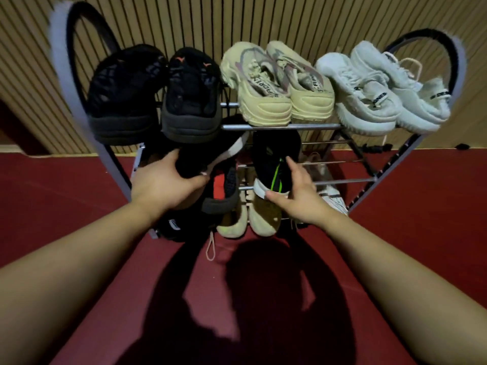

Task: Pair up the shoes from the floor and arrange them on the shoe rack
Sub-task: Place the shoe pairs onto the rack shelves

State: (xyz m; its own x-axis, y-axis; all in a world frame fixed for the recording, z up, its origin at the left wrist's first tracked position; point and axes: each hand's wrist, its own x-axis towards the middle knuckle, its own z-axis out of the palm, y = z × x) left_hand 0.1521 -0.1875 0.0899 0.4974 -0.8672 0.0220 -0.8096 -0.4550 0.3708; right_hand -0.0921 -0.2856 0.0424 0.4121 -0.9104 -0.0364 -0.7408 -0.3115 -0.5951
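Note:
A metal shoe rack (284, 126) stands against the slatted wall. Its top shelf carries a black pair (155, 96), a beige pair (276, 83) and a pale blue-white pair (379, 88). On the middle shelf my left hand (166, 180) grips a black shoe with a white sole edge (210, 156). My right hand (297, 193) touches the heel of a black shoe with a green stripe (274, 164), thumb under its white sole, fingers straight. Lower down sit a black-and-red shoe (224, 185), a tan pair (250, 219) and a white shoe (332, 193), partly hidden.
Dark red floor (395, 246) spreads around the rack, with my shadow in front of it. The rack's curved side frames (66, 83) rise at left and right. A loose lace (210, 248) hangs onto the floor. A small dark object (462, 146) lies by the wall at right.

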